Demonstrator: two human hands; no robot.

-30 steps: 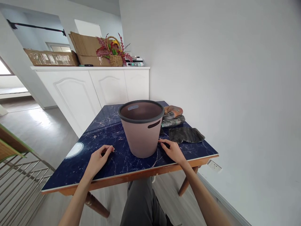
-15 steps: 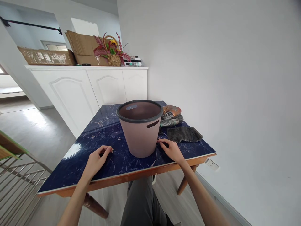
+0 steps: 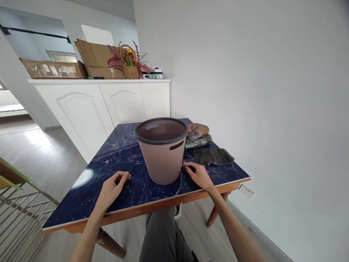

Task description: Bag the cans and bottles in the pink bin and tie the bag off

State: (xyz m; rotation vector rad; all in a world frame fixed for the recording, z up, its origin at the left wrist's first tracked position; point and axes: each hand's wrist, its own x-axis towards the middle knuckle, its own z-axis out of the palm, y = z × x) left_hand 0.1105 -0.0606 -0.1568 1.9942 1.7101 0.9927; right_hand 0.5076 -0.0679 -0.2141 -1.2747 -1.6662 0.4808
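Note:
A dusty-pink trash bin [image 3: 162,163] with a dark grey rim and a slot handle stands upright on the blue marbled table [image 3: 114,156]. To its left, my left hand [image 3: 113,187] rests on the tabletop, fingers loosely curled and thumb against them, apart from the bin. My right hand [image 3: 199,176] lies just right of the bin's lower wall, curled likewise, with nothing visible in it. Whether its fingertips touch the bin I cannot tell. Beyond that hand lies a folded black plastic bag [image 3: 214,156]. Behind it sits a bundle of plastic bags [image 3: 198,136], orange and dark, partly hidden by the bin.
A white cabinet [image 3: 128,102] stands past the far table edge, carrying cardboard boxes [image 3: 95,58] and a flower basket [image 3: 131,72]. On the right rises a white wall [image 3: 259,91] with a power outlet [image 3: 246,191]. A metal rack [image 3: 25,214] is at lower left.
The view has shifted slightly, so everything sits a little lower in the picture. Both hands and the bin keep their places on the table.

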